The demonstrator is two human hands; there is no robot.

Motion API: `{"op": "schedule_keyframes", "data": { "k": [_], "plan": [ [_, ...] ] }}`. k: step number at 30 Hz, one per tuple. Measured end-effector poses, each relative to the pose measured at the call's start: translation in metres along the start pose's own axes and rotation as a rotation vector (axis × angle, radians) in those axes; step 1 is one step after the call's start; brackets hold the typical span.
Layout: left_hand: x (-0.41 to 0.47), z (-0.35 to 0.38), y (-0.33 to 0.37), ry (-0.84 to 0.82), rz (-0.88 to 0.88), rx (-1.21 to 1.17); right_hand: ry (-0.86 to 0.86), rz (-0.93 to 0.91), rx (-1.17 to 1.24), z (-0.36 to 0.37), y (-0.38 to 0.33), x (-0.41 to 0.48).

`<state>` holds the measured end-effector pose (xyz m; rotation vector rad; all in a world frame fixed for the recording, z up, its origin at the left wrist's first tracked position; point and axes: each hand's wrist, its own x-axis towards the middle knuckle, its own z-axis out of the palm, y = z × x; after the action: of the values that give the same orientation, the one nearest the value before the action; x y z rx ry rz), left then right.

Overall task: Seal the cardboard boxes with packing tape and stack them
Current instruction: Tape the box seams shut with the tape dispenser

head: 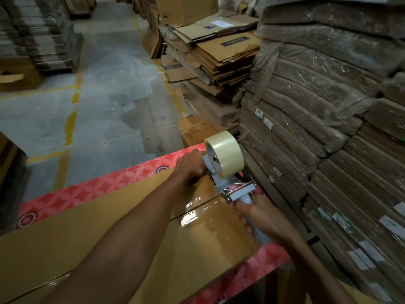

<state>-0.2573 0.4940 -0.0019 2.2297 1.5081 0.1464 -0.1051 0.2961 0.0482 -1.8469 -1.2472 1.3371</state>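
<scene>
Head view: the cardboard box (pixel 105 235) on the red table (pixel 72 194) is steadied at its one o'clock edge by the left hand (pixel 192 166), curled, its hold unclear, while the tape dispenser (pixel 230 183) is gripped by the right hand (pixel 262 219) at four o'clock, apparently to tape the seam (pixel 197 210).

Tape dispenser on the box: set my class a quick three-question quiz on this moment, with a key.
1. True or false: the right hand holds the tape dispenser by its handle.
2. The cardboard box lies on: A a wooden pallet; B the red patterned table cover; C a metal trolley.
3. Which hand rests at the box's far end, beside the tape roll?
Key: 1 true; 2 B; 3 the left hand.
</scene>
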Motion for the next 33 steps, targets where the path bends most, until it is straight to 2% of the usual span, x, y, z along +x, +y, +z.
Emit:
{"op": "schedule_keyframes", "data": {
  "k": [3, 7, 13, 16, 17, 19, 21, 25, 30, 33],
  "plan": [
    [0.007, -0.003, 0.005, -0.048, -0.158, -0.207, 0.029, -0.012, -0.028, -0.005, -0.009, 0.004],
    [0.013, 0.002, 0.01, -0.033, -0.213, -0.226, 0.048, 0.055, 0.074, -0.008, -0.005, 0.001],
    [0.004, 0.01, 0.013, 0.045, -0.085, 0.103, 0.087, 0.083, -0.009, -0.009, 0.025, -0.031],
    [0.004, 0.009, 0.015, 0.05, -0.132, 0.154, 0.108, 0.124, 0.025, -0.01, 0.044, -0.05],
    [0.006, 0.012, 0.016, 0.072, -0.169, 0.155, 0.105, 0.134, 0.074, -0.009, 0.048, -0.053],
    [-0.004, 0.021, 0.022, 0.237, -0.183, 0.128, 0.094, 0.147, 0.158, -0.004, 0.053, -0.056],
    [-0.024, 0.03, 0.028, 0.359, -0.119, 0.051, 0.1, 0.14, 0.181, 0.0, 0.053, -0.053],
    [-0.041, 0.046, 0.023, 0.229, -0.038, 0.083, 0.111, 0.11, 0.156, 0.003, 0.05, -0.046],
    [-0.007, 0.035, 0.01, 0.244, -0.06, 0.131, 0.163, 0.012, 0.041, 0.002, 0.023, -0.02],
    [0.014, 0.02, 0.001, 0.255, -0.148, 0.09, 0.185, 0.018, 0.089, -0.001, 0.0, 0.003]
  ]
}}
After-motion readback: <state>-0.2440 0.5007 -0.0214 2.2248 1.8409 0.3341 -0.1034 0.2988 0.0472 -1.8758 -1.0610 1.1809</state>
